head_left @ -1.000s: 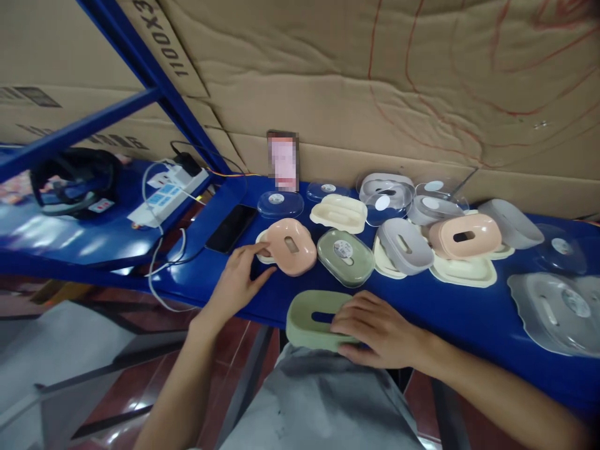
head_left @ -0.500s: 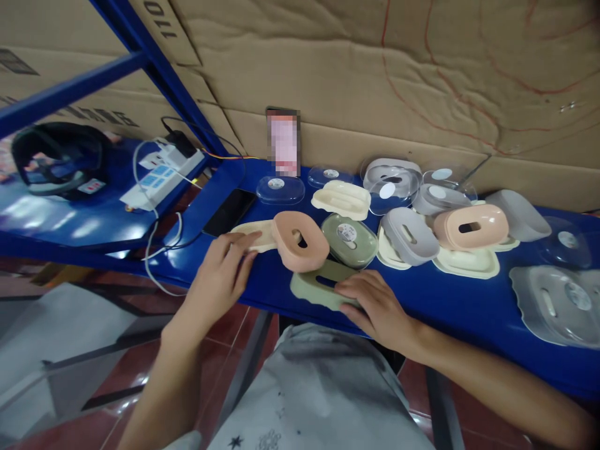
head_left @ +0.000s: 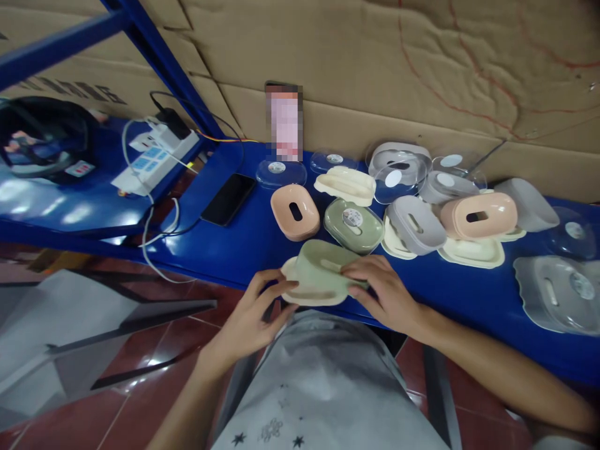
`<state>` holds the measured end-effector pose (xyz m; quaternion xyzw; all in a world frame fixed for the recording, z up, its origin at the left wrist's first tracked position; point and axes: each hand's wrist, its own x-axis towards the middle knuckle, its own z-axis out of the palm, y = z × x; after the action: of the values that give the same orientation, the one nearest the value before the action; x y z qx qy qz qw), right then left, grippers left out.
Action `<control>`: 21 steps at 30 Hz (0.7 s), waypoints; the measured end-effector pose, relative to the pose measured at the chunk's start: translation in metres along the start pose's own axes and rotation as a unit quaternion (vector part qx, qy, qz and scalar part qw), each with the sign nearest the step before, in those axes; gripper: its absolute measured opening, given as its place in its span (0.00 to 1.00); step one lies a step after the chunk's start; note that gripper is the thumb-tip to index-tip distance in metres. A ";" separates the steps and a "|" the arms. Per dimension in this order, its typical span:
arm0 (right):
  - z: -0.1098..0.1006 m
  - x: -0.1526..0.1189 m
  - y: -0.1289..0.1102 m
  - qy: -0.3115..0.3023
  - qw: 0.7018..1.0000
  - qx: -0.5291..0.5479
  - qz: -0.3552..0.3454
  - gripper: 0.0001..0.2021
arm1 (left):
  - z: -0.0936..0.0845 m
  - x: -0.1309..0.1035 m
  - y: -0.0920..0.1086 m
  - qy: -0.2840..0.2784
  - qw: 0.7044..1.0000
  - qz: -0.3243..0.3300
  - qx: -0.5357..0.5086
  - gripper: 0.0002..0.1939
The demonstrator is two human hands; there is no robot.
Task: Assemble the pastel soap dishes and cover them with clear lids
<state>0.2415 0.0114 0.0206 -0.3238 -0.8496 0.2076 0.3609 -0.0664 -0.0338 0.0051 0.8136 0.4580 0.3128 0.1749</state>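
My left hand point(head_left: 262, 306) grips the left end of a cream soap-box tray point(head_left: 312, 295) near the table's front edge. Over this tray, my right hand point(head_left: 382, 287) holds a pale green soap-box body point(head_left: 323, 256) by its right side. The green body is tilted and overlaps the tray; whether they are seated together is hidden. Just beyond them stand a peach soap-box body point(head_left: 296, 212) with a dark slot and a green soap box point(head_left: 360, 240) under a clear lid with a round label.
A cream tray point(head_left: 344, 184), a clear lid point(head_left: 281, 174), a grey body point(head_left: 415, 222) and another peach body point(head_left: 492, 212) lie behind and to the right. A lidded grey box point(head_left: 557, 294) sits far right. A phone point(head_left: 228, 200) and power strip point(head_left: 157, 159) are left.
My left hand has drawn the cream tray right and toward me, away from the peach body. My right hand has raised and tilted the green body over the tray.
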 end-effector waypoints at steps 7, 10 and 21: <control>0.009 -0.004 -0.002 -0.120 0.967 -0.186 -0.126 0.10 | 0.024 0.011 -0.001 0.024 0.999 0.017 -0.012 0.32; 0.006 -0.006 -0.007 -0.146 0.939 -0.265 -0.163 0.16 | 0.023 0.013 0.000 -0.014 0.999 0.046 0.020 0.26; 0.005 -0.007 -0.007 -0.144 0.925 -0.298 -0.187 0.13 | 0.035 0.024 0.010 -0.014 0.998 0.056 0.004 0.20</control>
<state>0.2392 0.0012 0.0179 -0.2180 -0.9603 -0.0816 0.1539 -0.0274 -0.0190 -0.0066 0.8429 0.4104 0.3088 0.1606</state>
